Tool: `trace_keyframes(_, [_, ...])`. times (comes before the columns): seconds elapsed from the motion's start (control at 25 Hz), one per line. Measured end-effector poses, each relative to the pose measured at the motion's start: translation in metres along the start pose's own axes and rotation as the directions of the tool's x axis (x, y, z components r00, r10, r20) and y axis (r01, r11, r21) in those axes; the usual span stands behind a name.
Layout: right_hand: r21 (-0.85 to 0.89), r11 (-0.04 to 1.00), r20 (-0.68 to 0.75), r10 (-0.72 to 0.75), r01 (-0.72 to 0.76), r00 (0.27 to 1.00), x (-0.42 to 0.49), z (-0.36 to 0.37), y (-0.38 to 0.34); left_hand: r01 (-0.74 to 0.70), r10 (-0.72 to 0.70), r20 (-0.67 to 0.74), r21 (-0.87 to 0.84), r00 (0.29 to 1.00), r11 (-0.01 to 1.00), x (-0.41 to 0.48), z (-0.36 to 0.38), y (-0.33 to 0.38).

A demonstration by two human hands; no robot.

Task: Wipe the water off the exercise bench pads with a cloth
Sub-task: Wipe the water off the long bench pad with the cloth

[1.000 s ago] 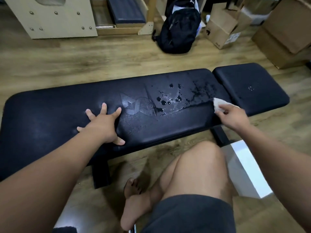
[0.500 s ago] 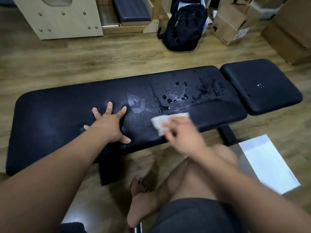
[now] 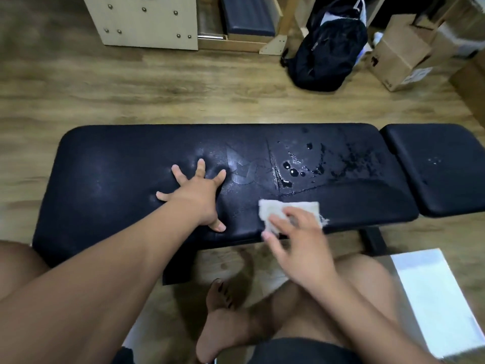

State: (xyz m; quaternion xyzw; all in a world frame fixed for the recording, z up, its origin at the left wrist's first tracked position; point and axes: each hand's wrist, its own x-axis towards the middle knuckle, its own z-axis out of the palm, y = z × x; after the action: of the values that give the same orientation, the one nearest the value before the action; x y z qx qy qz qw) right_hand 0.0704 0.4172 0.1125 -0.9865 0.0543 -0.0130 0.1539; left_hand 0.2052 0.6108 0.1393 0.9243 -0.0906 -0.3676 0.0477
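Observation:
A long black bench pad point(image 3: 118, 179) runs across the view, with a smaller black seat pad point(image 3: 446, 185) at its right end. Water drops and wet streaks point(image 3: 294, 172) lie on the right half of the long pad, and a few small drops sit on the seat pad. My left hand point(image 3: 199, 193) rests flat on the middle of the long pad, fingers spread. My right hand point(image 3: 301, 245) presses a white cloth point(image 3: 301, 206) flat against the pad's near edge, just below the puddles.
A black backpack point(image 3: 328, 48) and cardboard boxes point(image 3: 399, 56) stand on the wooden floor behind the bench. A pale wooden unit point(image 3: 147, 22) is at the back left. My bare leg and foot point(image 3: 225, 324) are folded below the bench, beside a white panel point(image 3: 433, 298).
My right hand slid the cloth left along the pad's near edge from the gap between the pads, then shifted slightly right. My left hand stayed planted.

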Motion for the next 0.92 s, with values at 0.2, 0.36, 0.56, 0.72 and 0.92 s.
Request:
trace_keyframes(0.2, [-0.092,0.979,0.252,-0.155,0.184,0.955,0.007,0.020,-0.017,0.011,-0.011,0.000,0.006,1.000,1.000,0.002,0.000,0.001])
trace_keyframes(0.36, [-0.082,0.968,0.310,-0.200,0.236,0.929,0.064,0.013,-0.013,0.009,-0.009,-0.006,0.016,1.000,1.000,0.003,0.001,0.002])
trace_keyframes(0.56, [-0.109,0.983,0.291,-0.113,0.150,0.950,0.182,0.023,-0.021,0.018,-0.018,0.002,0.003,1.000,1.000,0.006,-0.001,0.003])
trace_keyframes(0.72, [-0.139,0.985,0.301,-0.057,0.103,0.952,0.245,0.033,-0.035,0.026,-0.026,0.002,-0.012,1.000,1.000,0.008,-0.002,0.004])
trace_keyframes(0.92, [-0.134,0.987,0.227,-0.056,0.088,0.972,0.238,0.026,-0.041,0.026,-0.026,0.006,-0.038,1.000,0.999,0.007,-0.002,0.005])
